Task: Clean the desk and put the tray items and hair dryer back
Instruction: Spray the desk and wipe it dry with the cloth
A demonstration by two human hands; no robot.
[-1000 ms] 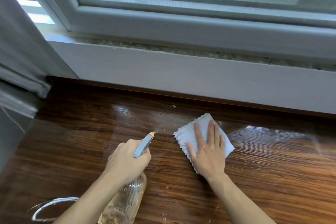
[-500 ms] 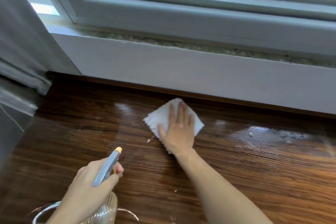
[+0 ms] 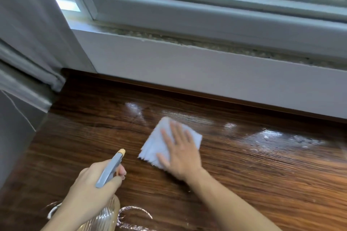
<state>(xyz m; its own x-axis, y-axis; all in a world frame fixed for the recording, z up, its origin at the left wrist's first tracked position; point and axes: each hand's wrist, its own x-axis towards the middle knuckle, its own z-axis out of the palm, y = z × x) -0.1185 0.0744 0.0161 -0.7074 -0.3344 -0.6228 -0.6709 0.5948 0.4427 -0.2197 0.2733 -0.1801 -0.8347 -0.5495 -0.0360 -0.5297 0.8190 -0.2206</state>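
A dark wooden desk (image 3: 262,174) fills the lower view, with a wet glossy patch toward the back right. My right hand (image 3: 180,152) lies flat, fingers spread, pressing a pale blue cloth (image 3: 155,146) onto the wood. My left hand (image 3: 93,189) grips a clear spray bottle (image 3: 107,217) with a grey-blue trigger head and orange nozzle (image 3: 112,167), held just above the desk at the lower left, nozzle pointing toward the cloth. No tray items or hair dryer are in view.
A white window sill and frame (image 3: 206,65) run along the desk's back edge. A grey curtain (image 3: 28,43) hangs at the left. Light refracted through the bottle makes bright curves on the wood (image 3: 135,212) beside it.
My right hand slid the cloth left and toward the window, then back toward me. My left hand pulled the bottle back from spraying, toward the desk's near left.
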